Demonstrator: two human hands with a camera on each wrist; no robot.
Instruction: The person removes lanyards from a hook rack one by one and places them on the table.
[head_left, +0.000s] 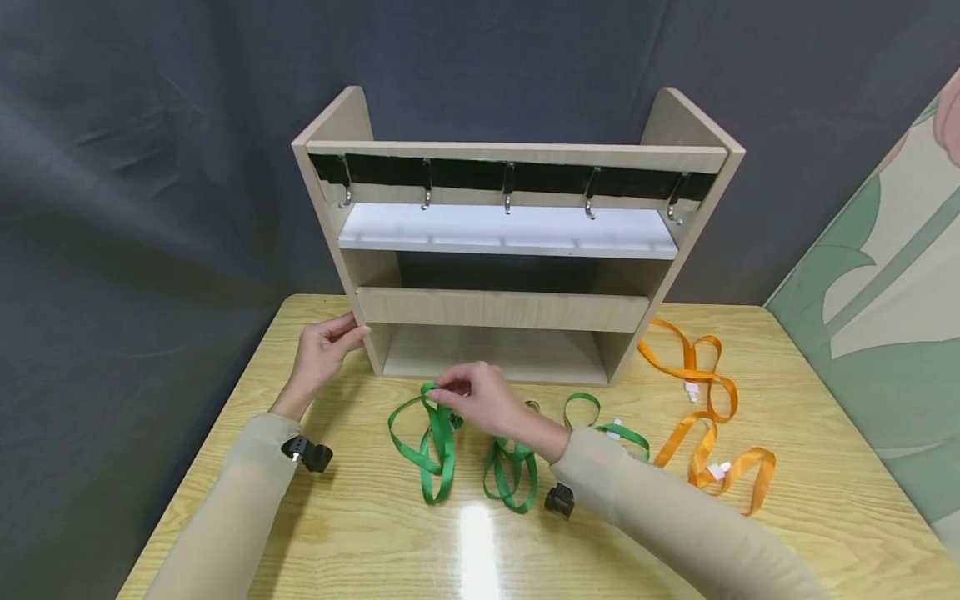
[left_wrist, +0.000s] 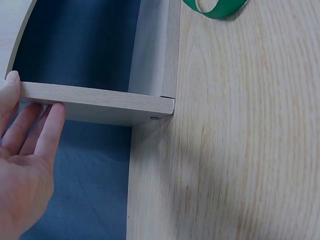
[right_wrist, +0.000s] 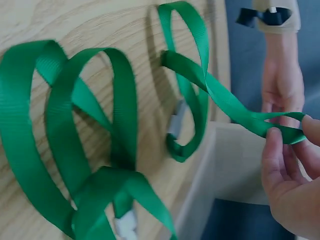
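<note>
My right hand (head_left: 483,400) pinches one end of a green lanyard (head_left: 438,446) between thumb and fingers. In the right wrist view the pinched lanyard loop (right_wrist: 230,102) rises from the tabletop, and a grey clip (right_wrist: 176,120) shows on its lower part. My left hand (head_left: 318,357) grips the left side panel (left_wrist: 95,97) of a wooden rack, thumb on one face and fingers on the other. Across the rack's upper board runs a black strip (head_left: 468,173) bearing several metal hooks (head_left: 508,196), with nothing hung on them.
A second green lanyard (head_left: 517,487) lies under my right wrist, with a third green lanyard (head_left: 583,398) partly behind my forearm. Orange lanyards (head_left: 705,450) with white clips lie to the right on the wooden table (head_left: 375,550). Dark cloth (head_left: 510,67) hangs behind the rack.
</note>
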